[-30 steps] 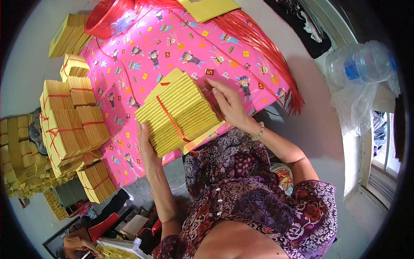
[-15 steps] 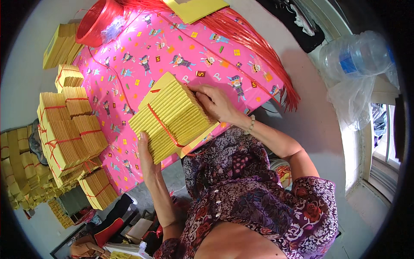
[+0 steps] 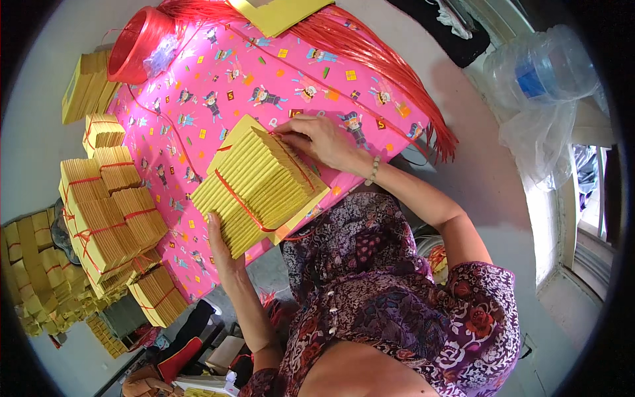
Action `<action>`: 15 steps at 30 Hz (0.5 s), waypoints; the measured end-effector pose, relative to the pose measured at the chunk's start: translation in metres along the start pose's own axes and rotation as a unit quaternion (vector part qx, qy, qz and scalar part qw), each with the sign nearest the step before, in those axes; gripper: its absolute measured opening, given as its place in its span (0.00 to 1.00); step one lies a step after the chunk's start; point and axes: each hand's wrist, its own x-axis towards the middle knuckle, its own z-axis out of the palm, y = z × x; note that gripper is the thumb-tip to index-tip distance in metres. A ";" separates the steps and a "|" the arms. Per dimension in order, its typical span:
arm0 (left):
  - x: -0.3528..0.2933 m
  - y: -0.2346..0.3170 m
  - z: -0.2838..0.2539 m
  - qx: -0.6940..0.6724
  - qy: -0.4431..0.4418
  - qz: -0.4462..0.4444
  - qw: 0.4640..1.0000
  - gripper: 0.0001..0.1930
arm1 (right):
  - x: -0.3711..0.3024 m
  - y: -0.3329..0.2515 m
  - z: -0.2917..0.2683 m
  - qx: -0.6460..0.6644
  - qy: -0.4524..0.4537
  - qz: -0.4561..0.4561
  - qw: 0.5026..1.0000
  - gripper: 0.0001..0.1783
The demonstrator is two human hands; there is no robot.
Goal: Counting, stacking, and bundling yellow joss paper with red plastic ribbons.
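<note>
The right grip (image 3: 322,141) now sits farther up, at the upper right corner of the yellow paper bundle (image 3: 248,192), and its fingers (image 3: 292,126) are more bent. The bundle's right side is less covered, so a red strip (image 3: 303,174) becomes visible there. The view is also turned: the red basket (image 3: 127,49) appears lower, the plastic bottle (image 3: 539,69) higher.

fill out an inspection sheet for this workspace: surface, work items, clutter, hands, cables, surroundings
Surface: pink patterned table cover.
Work items: yellow paper stack with a red tie across its top.
Clutter: red basket and red strands toward the far side; tied yellow bundles by the left edge.
Hands: left hand touches the stack's left end, fingers mostly hidden; right hand is at its right side, fingers bent.
Cables: nothing clearly seen.
Surroundings: clear plastic bottle and plastic bag at right.
</note>
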 end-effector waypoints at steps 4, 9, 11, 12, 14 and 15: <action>-0.003 -0.005 0.003 -0.004 -0.013 0.011 1.000 0.26 | 0.007 0.012 -0.002 0.022 -0.013 -0.051 0.998 0.12; -0.004 -0.001 -0.014 -0.008 0.012 0.006 1.000 0.26 | 0.013 0.002 0.011 0.040 -0.041 -0.063 0.996 0.13; 0.002 0.006 -0.019 -0.004 -0.007 0.004 1.000 0.26 | 0.014 -0.002 0.019 0.024 -0.021 -0.048 0.998 0.14; 0.003 0.007 -0.023 -0.004 -0.022 0.003 1.000 0.26 | 0.014 -0.007 0.022 0.020 -0.018 -0.034 0.999 0.11; 0.003 0.012 -0.027 -0.017 -0.024 -0.010 1.000 0.25 | 0.008 -0.006 0.033 0.032 -0.004 -0.008 0.999 0.13; 0.001 0.017 -0.030 -0.026 -0.035 -0.027 0.999 0.24 | 0.007 -0.010 0.038 0.046 0.001 0.001 0.999 0.14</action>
